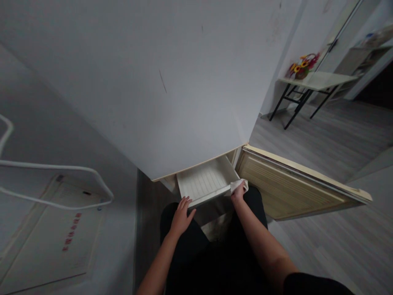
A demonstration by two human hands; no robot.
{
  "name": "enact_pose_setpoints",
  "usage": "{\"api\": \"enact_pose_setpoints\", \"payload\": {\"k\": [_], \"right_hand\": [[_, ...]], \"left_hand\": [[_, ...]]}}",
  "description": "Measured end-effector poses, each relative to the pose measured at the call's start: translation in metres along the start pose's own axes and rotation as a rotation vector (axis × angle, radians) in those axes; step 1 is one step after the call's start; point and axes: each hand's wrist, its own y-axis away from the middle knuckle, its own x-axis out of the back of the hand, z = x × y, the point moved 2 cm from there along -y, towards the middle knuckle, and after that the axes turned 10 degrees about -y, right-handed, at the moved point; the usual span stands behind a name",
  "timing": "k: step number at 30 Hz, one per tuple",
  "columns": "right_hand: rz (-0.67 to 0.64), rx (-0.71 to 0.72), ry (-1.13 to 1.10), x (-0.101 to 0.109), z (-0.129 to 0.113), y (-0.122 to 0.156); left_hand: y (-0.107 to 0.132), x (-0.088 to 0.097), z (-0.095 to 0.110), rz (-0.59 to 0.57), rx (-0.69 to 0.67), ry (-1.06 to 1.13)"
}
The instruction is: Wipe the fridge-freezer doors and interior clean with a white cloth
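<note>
A white drawer point(204, 180) with a ribbed bottom is pulled partway out of a low fridge-like cabinet. My left hand point(182, 216) rests at the drawer's front left corner, its fingers stretched over the rim and the thumb apart. At the front right corner, my right hand point(238, 193) is closed on a whitish cloth point(242, 184), which touches the drawer's edge. The cabinet's cream door point(285, 184) stands swung out to the right, its ribbed inner side facing me. Part of the drawer front lies in shadow.
Above the drawer is a large pale panel point(184, 82) with scratch marks. On the left wall are a white cable-like loop point(61, 167) and a cover with red characters point(52, 233). Farther right, a folding table point(322, 80) bears a flower basket point(302, 69). My knees flank the drawer.
</note>
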Motion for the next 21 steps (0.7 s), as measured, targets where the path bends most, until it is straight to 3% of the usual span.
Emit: {"api": "enact_pose_setpoints", "payload": {"k": [4, 8, 11, 15, 18, 21], "right_hand": [[0.003, -0.038, 0.084, -0.016, 0.031, 0.046], [-0.062, 0.012, 0.200, -0.036, 0.057, 0.094], [-0.030, 0.134, 0.392, -0.037, 0.056, 0.098], [0.012, 0.270, 0.527, -0.026, 0.034, 0.081], [-0.142, 0.495, 0.788, -0.023, 0.012, 0.073], [-0.484, 0.650, 1.080, -0.037, 0.001, 0.080]], "left_hand": [[0.011, -0.002, -0.005, -0.026, 0.054, 0.056], [0.012, -0.003, -0.008, -0.048, 0.071, 0.077], [0.013, -0.003, -0.008, -0.060, 0.064, 0.065], [0.019, -0.007, -0.006, -0.050, 0.048, 0.017], [0.024, -0.015, -0.004, -0.044, 0.048, -0.014], [0.025, -0.022, -0.001, -0.040, 0.063, -0.049]]}}
